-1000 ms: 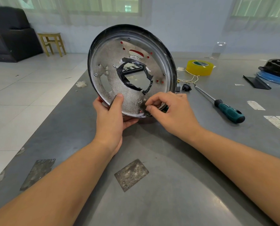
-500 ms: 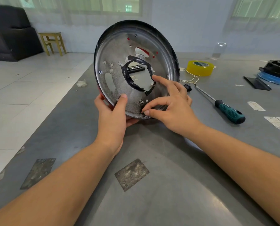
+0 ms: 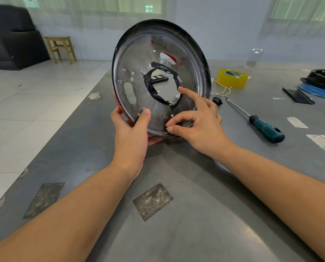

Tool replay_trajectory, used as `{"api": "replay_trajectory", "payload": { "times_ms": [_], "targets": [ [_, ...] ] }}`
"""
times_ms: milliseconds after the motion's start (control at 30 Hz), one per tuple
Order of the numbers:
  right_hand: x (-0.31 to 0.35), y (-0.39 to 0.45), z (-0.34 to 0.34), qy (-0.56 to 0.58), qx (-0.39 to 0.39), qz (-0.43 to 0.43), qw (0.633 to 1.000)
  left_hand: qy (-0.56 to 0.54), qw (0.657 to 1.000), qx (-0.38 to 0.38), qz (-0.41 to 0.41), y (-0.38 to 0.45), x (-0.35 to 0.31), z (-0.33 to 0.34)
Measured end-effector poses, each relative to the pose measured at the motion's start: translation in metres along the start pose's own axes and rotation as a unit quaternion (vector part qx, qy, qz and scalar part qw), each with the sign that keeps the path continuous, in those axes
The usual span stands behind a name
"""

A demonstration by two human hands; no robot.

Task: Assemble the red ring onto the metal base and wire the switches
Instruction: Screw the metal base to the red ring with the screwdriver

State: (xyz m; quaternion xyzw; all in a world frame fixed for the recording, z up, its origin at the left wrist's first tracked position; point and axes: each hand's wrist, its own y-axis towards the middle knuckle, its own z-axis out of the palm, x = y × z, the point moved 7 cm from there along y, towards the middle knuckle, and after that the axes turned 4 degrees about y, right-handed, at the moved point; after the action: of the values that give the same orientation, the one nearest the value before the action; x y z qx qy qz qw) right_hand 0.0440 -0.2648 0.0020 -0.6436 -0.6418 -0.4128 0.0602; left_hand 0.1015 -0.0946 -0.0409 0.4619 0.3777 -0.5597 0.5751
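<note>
My left hand [image 3: 133,133] grips the metal base [image 3: 157,76], red ring [image 3: 118,103] behind. Right hand [image 3: 197,125] pinches a small screw [image 3: 166,127]. Switches look unwired, I think.

I see a yellow tape roll [image 3: 232,78] on the grey table [image 3: 195,224]. A green-handled screwdriver [image 3: 265,128] lies nearby. A wooden stool [image 3: 60,48] stands beyond.

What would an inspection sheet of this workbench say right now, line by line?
Surface: grey table, worn patches.
Job's things: metal base held on edge, black tape round its centre hole; red ring shows behind it.
Clutter: screwdriver, yellow tape roll, black and blue parts far right.
Hands: left hand grips the base's lower rim; right hand pinches a small screw at the rim.
Cables: thin string by the tape.
Surroundings: wooden stool, dark sofa, windows.
</note>
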Motion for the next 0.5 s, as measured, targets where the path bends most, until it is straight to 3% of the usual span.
{"api": "replay_trajectory", "payload": {
  "times_ms": [500],
  "targets": [
    [0.0032,-0.0022,-0.0009,-0.031,-0.014,-0.002,0.999,0.059,0.997,-0.001,0.054,0.001,-0.0022,-0.0016]
  ]
}}
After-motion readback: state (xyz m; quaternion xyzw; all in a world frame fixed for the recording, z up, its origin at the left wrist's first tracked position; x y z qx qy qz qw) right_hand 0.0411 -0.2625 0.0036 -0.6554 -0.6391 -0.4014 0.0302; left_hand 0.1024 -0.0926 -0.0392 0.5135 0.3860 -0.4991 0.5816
